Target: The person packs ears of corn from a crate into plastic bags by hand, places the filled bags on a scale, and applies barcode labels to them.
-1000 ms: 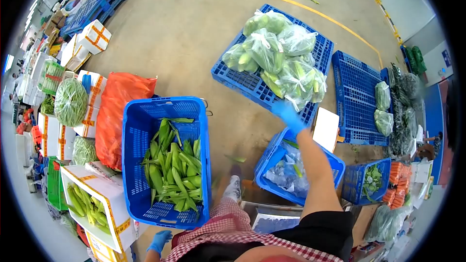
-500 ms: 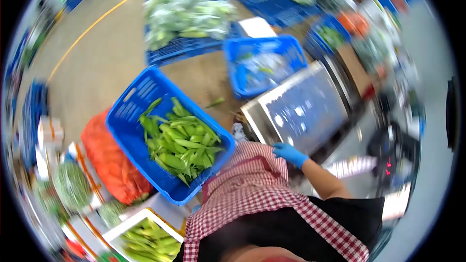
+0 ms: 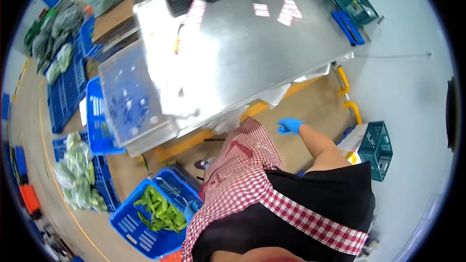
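My left hand (image 3: 191, 210), in a blue glove, is at the near right rim of a blue plastic basket (image 3: 130, 221) at lower left. Its fingers seem hooked on that rim, though my apron partly hides them. Green vegetable pieces (image 3: 160, 208), long and flat, lie loose inside the basket. My right hand (image 3: 290, 125), also gloved in blue, hangs over the floor in front of the steel table, holding nothing, with its fingers loosely bent and a little apart.
A steel table (image 3: 242, 53) fills the top, with labels, machines and a screen. A platform with a wet top (image 3: 128, 92) adjoins it. Bagged greens (image 3: 75, 174) sit on a blue pallet at left. A green crate (image 3: 376, 150) stands by the wall at right.
My view has swung right, bringing in the steel table and wall. The basket now appears lower, smaller and turned. My left hand shows more clearly at its rim; my right hand stays free.
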Motion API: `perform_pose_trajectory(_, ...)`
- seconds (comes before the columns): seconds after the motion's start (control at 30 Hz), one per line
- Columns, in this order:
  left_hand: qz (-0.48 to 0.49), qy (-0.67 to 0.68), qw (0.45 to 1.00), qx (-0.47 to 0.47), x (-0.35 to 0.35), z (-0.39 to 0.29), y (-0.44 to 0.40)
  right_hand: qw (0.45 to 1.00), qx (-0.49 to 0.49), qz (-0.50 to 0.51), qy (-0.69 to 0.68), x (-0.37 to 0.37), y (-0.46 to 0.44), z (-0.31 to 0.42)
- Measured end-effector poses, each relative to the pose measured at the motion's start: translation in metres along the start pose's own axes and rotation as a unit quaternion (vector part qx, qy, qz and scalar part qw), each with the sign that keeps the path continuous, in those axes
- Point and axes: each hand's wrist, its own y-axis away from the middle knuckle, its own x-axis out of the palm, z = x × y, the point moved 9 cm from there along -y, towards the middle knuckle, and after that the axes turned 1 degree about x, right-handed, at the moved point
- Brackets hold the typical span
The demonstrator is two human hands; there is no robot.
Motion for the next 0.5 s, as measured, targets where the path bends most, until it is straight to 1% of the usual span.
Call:
perform_pose_trajectory(0.07,-0.015,0.003,1.000,-0.027,0.025,0.018,-0.019,0.993,0.006,-0.109,-0.047,-0.110,-0.018,-0.032)
perform_pose_trajectory(0.1,-0.013,-0.002,1.000,-0.015,0.049,0.023,-0.017,0.982,0.003,-0.170,-0.081,-0.166,-0.030,-0.045)
perform_pose_trajectory(0.2,-0.010,-0.047,0.999,0.020,0.149,0.040,-0.005,0.959,-0.041,-0.257,-0.113,-0.328,-0.093,-0.048)
perform_pose_trajectory(0.23,-0.059,-0.037,0.998,0.010,0.177,0.055,-0.001,0.948,-0.063,-0.296,-0.102,-0.377,-0.113,-0.045)
perform_pose_trajectory(0.27,-0.035,-0.057,0.998,0.006,0.211,0.077,-0.010,0.932,-0.092,-0.342,-0.077,-0.427,-0.137,-0.043)
perform_pose_trajectory(0.33,0.007,-0.100,0.995,-0.003,0.252,0.117,-0.037,0.888,-0.161,-0.429,0.027,-0.519,-0.195,-0.039)
perform_pose_trajectory(0.37,0.026,-0.123,0.992,-0.010,0.274,0.137,-0.041,0.873,-0.125,-0.467,-0.063,-0.539,-0.192,-0.035)
perform_pose_trajectory(0.4,0.037,-0.197,0.979,0.039,0.304,0.141,-0.027,0.859,-0.128,-0.494,-0.052,-0.559,-0.206,-0.030)
perform_pose_trajectory(0.47,0.060,-0.342,0.928,0.133,0.390,0.138,0.025,0.827,-0.136,-0.544,-0.031,-0.600,-0.240,-0.021)
perform_pose_trajectory(0.5,0.051,-0.345,0.934,0.073,0.406,0.152,0.036,0.836,-0.125,-0.533,-0.022,-0.609,-0.243,-0.009)
